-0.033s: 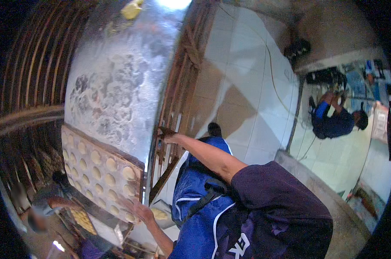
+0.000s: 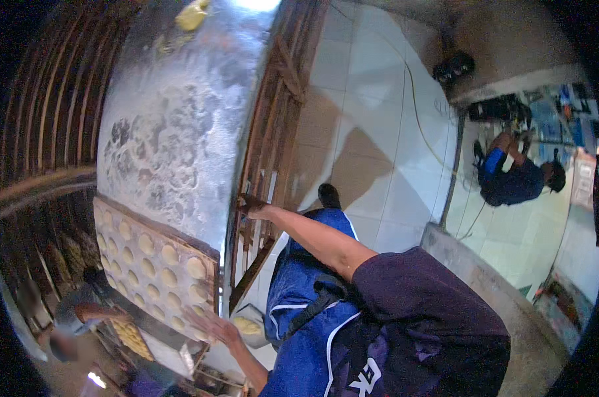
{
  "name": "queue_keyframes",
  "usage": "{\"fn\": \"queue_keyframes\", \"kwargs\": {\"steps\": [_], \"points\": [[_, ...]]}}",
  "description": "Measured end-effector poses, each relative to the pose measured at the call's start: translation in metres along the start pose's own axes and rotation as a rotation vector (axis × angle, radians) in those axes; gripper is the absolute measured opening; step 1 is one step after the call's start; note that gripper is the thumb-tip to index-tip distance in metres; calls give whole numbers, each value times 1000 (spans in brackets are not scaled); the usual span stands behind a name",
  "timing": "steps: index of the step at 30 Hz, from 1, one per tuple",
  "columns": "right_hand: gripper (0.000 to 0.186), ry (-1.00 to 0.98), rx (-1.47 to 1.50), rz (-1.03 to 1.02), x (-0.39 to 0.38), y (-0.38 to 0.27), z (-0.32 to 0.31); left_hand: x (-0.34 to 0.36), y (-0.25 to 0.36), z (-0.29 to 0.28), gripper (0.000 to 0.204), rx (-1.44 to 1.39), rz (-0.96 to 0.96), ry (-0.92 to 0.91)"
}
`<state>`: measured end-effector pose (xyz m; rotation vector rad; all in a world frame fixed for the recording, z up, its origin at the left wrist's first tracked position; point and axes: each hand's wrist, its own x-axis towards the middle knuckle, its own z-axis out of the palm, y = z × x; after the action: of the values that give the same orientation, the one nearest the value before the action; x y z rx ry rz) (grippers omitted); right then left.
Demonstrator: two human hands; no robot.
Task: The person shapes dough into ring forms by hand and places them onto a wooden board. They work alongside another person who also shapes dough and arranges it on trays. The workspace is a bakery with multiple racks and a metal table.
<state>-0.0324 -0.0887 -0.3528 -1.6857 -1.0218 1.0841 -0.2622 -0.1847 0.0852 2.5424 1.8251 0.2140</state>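
Note:
My left hand [image 2: 210,325] lies flat with its fingers spread over the near corner of a wooden board [image 2: 210,264]. Rows of flat, pale dough rounds [image 2: 148,267] cover that board, and the hand hides some of them. The board rests on the near end of a floury metal-topped table [image 2: 180,126]. My right hand [image 2: 252,207] is at the table's side edge, by the wooden frame. Its fingers are in deep shadow, so their grip is not clear.
Yellow dough [image 2: 192,14] lies at the table's far end. Below my left hand is a container with pale dough [image 2: 248,325]. Another person [image 2: 81,311] works beside a tray of yellow pieces [image 2: 131,337]. A second person [image 2: 516,178] sits beyond a low ledge [image 2: 471,264]. A cable [image 2: 415,99] crosses the tiled floor.
The view has shifted slightly. My left hand's fingers have moved a little over the dough rounds. My right hand stays at the table's edge.

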Motion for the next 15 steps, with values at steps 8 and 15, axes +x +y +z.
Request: {"fn": "queue_keyframes", "kwargs": {"steps": [8, 15], "points": [[27, 186, 483, -122, -7, -72, 6, -98, 23, 8, 62, -118, -224, -45], [27, 508, 501, 327, 16, -100, 2, -164, 20, -1, 62, -114, -405, -64]]}}
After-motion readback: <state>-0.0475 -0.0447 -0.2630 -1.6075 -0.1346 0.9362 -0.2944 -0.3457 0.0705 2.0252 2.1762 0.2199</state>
